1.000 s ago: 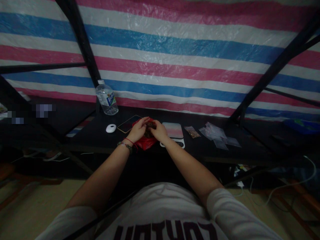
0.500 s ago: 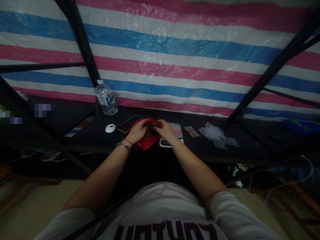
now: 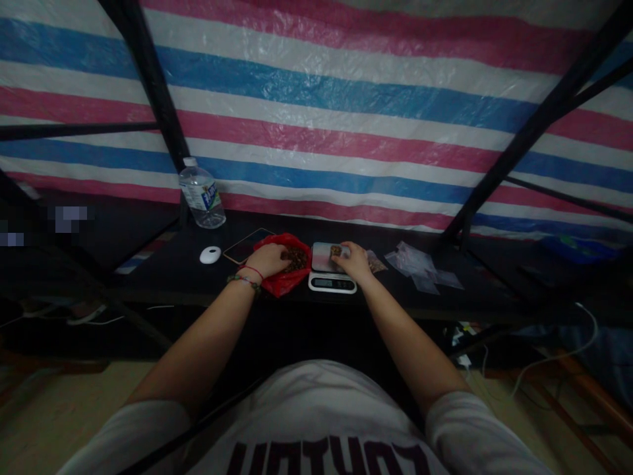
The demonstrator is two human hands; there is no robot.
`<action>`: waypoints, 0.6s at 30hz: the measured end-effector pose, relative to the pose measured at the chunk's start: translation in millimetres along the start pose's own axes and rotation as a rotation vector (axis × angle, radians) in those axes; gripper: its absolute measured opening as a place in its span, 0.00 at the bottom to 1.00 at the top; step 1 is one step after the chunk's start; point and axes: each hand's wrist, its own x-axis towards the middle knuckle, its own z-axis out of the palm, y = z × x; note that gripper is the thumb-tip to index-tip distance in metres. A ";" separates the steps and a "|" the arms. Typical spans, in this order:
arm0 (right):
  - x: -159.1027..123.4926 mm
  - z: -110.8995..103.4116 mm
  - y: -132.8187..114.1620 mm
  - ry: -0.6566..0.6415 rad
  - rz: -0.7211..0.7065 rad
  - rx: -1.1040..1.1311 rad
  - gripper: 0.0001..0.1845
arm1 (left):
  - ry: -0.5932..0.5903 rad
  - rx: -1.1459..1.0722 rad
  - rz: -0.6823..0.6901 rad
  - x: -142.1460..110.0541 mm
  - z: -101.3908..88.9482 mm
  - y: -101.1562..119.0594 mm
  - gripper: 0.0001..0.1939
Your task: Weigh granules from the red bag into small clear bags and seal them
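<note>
A red plastic bag (image 3: 283, 284) lies opened on the black table, holding many small brown pieces (image 3: 297, 258). My left hand (image 3: 270, 259) is closed over the bag's left edge, its fingertips reaching the brown pieces. To the right stands a white digital scale (image 3: 332, 283) with a shiny weighing plate (image 3: 321, 256); the figures on its display are too small to read. Over the plate my right hand (image 3: 353, 259) pinches a small clear bag (image 3: 336, 251) with brown pieces in it. Whether this bag touches the plate, I cannot tell.
A filled small clear bag (image 3: 376, 262) lies right of the scale, partly behind my right hand. Beyond it are several flat clear zip bags (image 3: 415, 260). On the left are a phone-like flat object (image 3: 242, 246), a white oval case (image 3: 210, 254) and a plastic bottle (image 3: 202, 196). Black frame bars flank the table.
My right hand has moved right with the small clear bag, from above the red bag to over the scale plate. My left hand stays at the red bag. The view has shifted slightly.
</note>
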 end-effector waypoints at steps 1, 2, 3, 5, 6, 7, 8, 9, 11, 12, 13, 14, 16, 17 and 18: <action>-0.7 -1.9 4.5 0.016 -0.016 0.017 0.27 | -0.016 -0.009 0.004 0.9 0.4 0.9 0.16; -1.5 -4.8 10.3 0.038 -0.021 0.030 0.27 | -0.024 -0.019 0.006 1.4 1.3 1.4 0.16; -2.4 -8.6 17.1 0.061 -0.014 0.034 0.27 | -0.026 -0.031 0.006 1.4 2.6 1.4 0.16; -5.1 -17.4 33.2 0.093 0.003 0.009 0.23 | -0.010 -0.050 -0.008 0.0 6.3 0.2 0.17; -6.9 -21.8 41.8 0.095 0.000 -0.017 0.21 | 0.002 -0.053 -0.022 -1.1 8.5 -1.0 0.18; -8.9 -25.9 50.2 0.086 -0.013 -0.049 0.19 | 0.014 -0.052 -0.038 -2.5 10.7 -2.6 0.18; -11.1 -29.4 58.1 0.066 -0.033 -0.083 0.17 | 0.026 -0.047 -0.054 -4.0 13.0 -4.4 0.19; -13.4 -32.2 65.3 0.035 -0.051 -0.117 0.17 | 0.035 -0.040 -0.067 -5.5 15.1 -6.5 0.19; -17.5 -36.0 76.7 -0.031 -0.065 -0.183 0.16 | 0.052 -0.019 -0.089 -8.3 18.6 -11.2 0.20; -19.0 -37.2 80.6 -0.055 -0.061 -0.213 0.16 | 0.061 -0.001 -0.100 -9.6 19.9 -13.7 0.21; -20.0 -38.3 82.9 -0.071 -0.053 -0.239 0.16 | 0.070 0.024 -0.111 -10.7 20.8 -16.2 0.21; -20.6 -39.6 83.3 -0.078 -0.043 -0.258 0.16 | 0.077 0.053 -0.123 -11.7 21.5 -18.5 0.22; -21.3 -43.7 76.2 -0.056 -0.025 -0.273 0.16 | 0.081 0.105 -0.136 -13.1 21.9 -22.0 0.23; -22.4 -47.3 67.8 -0.025 -0.024 -0.261 0.16 | 0.080 0.119 -0.126 -13.7 21.8 -23.0 0.23; -24.8 -52.0 56.0 0.018 -0.035 -0.235 0.15 | 0.080 0.125 -0.105 -14.2 21.5 -23.4 0.23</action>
